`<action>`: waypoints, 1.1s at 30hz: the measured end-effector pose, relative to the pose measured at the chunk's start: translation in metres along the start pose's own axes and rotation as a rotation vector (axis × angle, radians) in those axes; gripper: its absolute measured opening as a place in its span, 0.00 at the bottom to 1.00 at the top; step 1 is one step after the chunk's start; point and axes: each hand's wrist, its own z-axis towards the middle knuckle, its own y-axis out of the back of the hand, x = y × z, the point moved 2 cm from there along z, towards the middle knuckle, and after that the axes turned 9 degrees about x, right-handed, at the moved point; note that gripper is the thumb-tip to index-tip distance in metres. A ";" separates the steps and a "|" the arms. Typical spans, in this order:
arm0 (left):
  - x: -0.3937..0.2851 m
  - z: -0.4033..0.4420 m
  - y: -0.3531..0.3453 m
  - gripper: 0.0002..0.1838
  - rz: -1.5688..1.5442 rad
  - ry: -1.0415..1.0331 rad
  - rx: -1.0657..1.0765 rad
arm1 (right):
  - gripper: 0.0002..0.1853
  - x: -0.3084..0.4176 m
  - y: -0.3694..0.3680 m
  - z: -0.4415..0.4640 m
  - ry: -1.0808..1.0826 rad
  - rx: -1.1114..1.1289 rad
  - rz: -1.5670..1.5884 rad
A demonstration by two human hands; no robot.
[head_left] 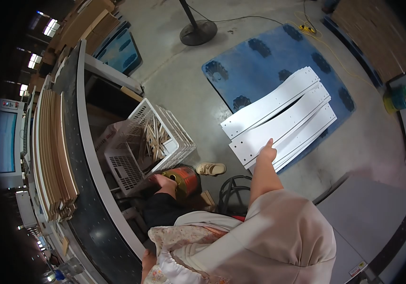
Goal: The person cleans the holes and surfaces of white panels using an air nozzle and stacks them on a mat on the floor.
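Several white panels with curved edges and small holes (278, 111) lie fanned out over a blue pallet on the floor. My right hand (267, 154) is at the near edge of these panels, with the thumb on top and the other fingers hidden. Low in the view, my left hand (149, 263) is beside the edge of the dark worktable (91, 189), partly covered by the floral sleeve. Its fingers are too hidden to read.
White crates (139, 113) holding wood scraps stand left of the pallet (240, 57). Near them are a red-and-yellow container (186, 182), a beige shoe (211, 169) and black hose loops. Stacked boards (53, 156) lie on the worktable. A grey surface (368, 213) is at right.
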 end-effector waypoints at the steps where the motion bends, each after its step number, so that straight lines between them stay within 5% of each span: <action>1: 0.001 0.002 0.001 0.11 0.002 0.001 -0.013 | 0.35 0.001 0.000 0.001 0.022 -0.011 -0.021; 18: -0.001 0.003 -0.008 0.11 0.064 0.025 -0.201 | 0.36 0.008 0.002 -0.002 0.050 -0.052 0.039; 31: 0.003 -0.006 0.001 0.10 -0.049 0.017 -0.190 | 0.37 0.051 -0.029 0.024 0.169 0.039 -0.050; 33: 0.001 -0.009 -0.002 0.10 -0.045 -0.002 -0.002 | 0.36 0.049 -0.039 0.031 0.175 0.044 -0.038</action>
